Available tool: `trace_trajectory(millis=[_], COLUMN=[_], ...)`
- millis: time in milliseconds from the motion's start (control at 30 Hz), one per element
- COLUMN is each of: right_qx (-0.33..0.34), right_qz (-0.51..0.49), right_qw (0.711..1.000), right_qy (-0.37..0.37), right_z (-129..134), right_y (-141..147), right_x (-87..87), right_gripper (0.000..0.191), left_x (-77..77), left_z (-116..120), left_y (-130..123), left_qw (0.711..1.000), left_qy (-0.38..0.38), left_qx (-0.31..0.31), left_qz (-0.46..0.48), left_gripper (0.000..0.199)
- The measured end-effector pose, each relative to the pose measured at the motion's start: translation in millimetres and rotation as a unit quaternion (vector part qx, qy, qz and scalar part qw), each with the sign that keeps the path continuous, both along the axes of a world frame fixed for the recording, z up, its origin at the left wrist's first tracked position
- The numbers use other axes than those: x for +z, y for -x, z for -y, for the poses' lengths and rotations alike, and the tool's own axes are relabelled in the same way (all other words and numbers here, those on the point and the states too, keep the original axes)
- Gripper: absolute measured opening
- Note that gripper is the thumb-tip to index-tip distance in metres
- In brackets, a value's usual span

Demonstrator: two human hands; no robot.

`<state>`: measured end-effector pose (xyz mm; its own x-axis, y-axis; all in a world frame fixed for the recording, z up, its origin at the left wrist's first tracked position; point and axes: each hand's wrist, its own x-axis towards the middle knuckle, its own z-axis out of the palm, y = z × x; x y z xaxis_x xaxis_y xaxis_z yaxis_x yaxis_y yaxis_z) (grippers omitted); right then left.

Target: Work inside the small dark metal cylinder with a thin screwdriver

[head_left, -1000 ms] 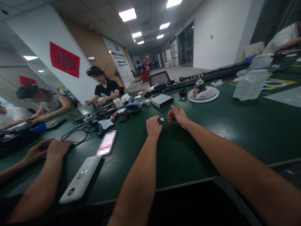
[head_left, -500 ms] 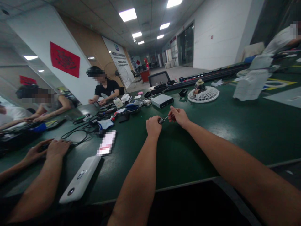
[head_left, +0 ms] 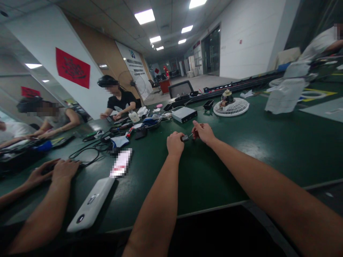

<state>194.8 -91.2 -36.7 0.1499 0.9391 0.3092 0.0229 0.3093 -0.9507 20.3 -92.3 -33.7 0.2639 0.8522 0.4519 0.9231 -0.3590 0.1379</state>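
Observation:
Over the green table (head_left: pixel 227 157), my left hand (head_left: pixel 175 143) is closed round a small dark metallic part (head_left: pixel 185 138), whose near-cylindrical end sticks out past the thumb. A thin metal shaft (head_left: pixel 190 135) runs from that part towards my right hand (head_left: pixel 203 132), which is closed with finger and thumb pinched on it. The far end of the shaft is hidden in the fingers, so its kind cannot be made out. Both hands are close together, a small gap apart. Beyond them stands a grey metal box (head_left: pixel 184 115).
A white fan grille with a motor (head_left: pixel 230 107) lies behind my right hand. At left are a white device (head_left: pixel 92 203), a lit phone (head_left: pixel 121 163), black cables (head_left: pixel 88 153) and a co-worker's hands (head_left: pixel 64 169). White wrapped objects (head_left: pixel 285 94) stand right.
The dark part in my left hand has turned slightly and now sits nearer my right hand, with less of the shaft showing. The view has shifted slightly.

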Motion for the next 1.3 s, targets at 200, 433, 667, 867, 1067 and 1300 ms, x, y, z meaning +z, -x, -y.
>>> trace_trajectory(millis=[200,433,667,867,1067,1300], right_qx=[-0.098,-0.135,-0.065,-0.007,0.023,0.022], right_qz=[0.021,0.052,0.303,0.312,0.268,0.305], right_qw=[0.994,0.989,0.951,0.949,0.963,0.949], right_qy=[-0.046,0.017,0.005,-0.029,-0.025,-0.079], right_z=[2,-12,-17,-14,-15,-11], right_y=[-2,-17,-14,-10,-10,-2], right_x=[2.1,-8.8,-21.0,-23.1,-24.2,-23.2], right_gripper=[0.060,0.037,0.008,0.027,0.027,0.017], left_x=[-2.1,-2.7,4.0,4.0,-0.7,-1.0], left_z=[-1,0,6,5,0,0], left_y=[1,-1,-5,-5,-3,-4], left_qw=[1.000,0.999,0.993,0.988,0.987,0.986], left_qy=[0.007,0.024,0.073,0.090,0.088,0.122], left_qx=[0.003,0.027,0.072,0.081,0.067,0.062], left_qz=[-0.003,0.024,0.065,0.096,0.112,0.098], left_gripper=[0.032,0.028,0.024,0.023,0.022,0.026])
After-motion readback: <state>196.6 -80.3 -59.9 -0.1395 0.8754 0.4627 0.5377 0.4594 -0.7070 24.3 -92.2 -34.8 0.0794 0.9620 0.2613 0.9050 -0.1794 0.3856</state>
